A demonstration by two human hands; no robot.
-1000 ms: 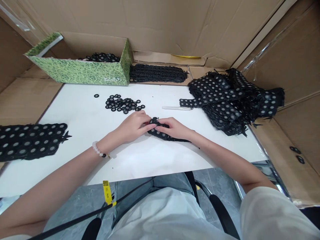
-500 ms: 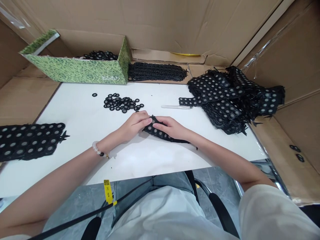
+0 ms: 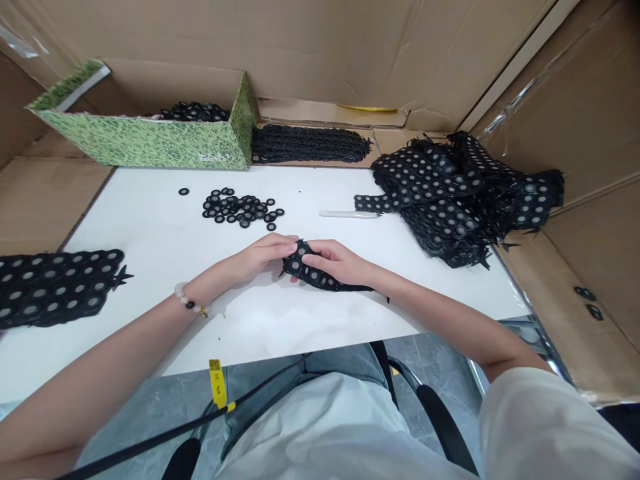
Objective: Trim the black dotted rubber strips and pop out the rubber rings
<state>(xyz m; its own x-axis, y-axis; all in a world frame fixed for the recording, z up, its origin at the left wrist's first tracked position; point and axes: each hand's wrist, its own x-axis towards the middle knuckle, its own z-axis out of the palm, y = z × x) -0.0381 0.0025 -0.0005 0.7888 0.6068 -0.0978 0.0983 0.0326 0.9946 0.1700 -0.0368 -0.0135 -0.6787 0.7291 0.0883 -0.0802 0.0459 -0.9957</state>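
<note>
L hand & R hand clenched on black washer strip between them, prob. pinching.

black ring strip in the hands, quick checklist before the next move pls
1. Both hands on the strip: ok. The left hand and right hand both pinch the black ring strip.
2. Strip's long end on the table: ok. It lies on the white table.
3. Loose black rings away from the hands: ok. They sit in a separate pile.
4. Ring separated from the strip: cannot tell. The fingers hide the spot.
5. Strip heap fully on the table: not ok. It spreads past the right edge.
</note>
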